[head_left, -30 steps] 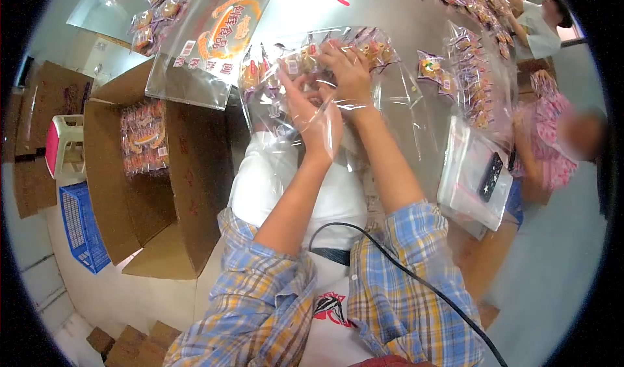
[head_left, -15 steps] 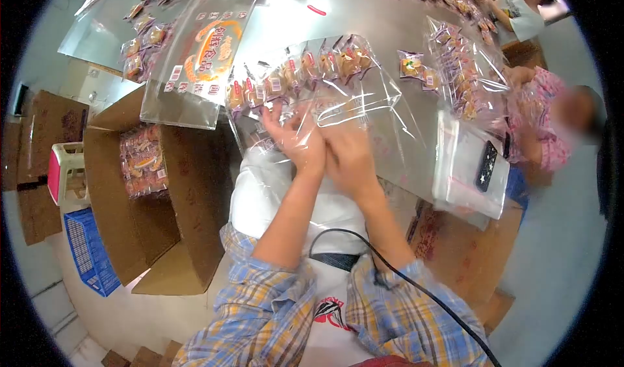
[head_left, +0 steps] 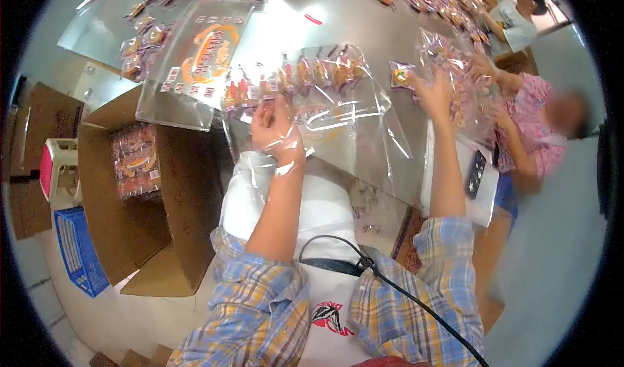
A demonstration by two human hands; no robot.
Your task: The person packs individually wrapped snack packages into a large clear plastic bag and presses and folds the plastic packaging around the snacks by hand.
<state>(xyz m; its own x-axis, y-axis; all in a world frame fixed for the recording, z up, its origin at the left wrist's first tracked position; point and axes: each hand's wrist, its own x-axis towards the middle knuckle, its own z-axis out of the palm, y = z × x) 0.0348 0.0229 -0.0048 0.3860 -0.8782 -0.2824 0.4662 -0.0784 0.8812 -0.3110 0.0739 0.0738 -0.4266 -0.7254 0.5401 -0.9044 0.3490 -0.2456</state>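
Note:
A large clear plastic bag (head_left: 325,126) lies on the metal table in front of me, with a row of small wrapped snacks (head_left: 304,72) along its far side. My left hand (head_left: 276,130) is under the bag's film, its fingers curled just below the left part of the row. Whatever those fingers grip is obscured by glare and plastic. To the right, my right hand (head_left: 434,97) reaches over the table with thumb and fingers apart. Its thumb is beside a loose wrapped snack (head_left: 401,74) in a purple-edged wrapper.
A printed clear bag (head_left: 195,68) lies at left, above an open cardboard box (head_left: 179,204) containing a packed bag (head_left: 136,162). Loose snacks cover the table's far side. At right, a co-worker in pink (head_left: 539,120) handles another bag; a dark phone (head_left: 476,175) rests on plastic sheets.
My right hand has left the middle of the bag and moved right to the loose snack. My left hand has shifted slightly left, its fingers now more curled.

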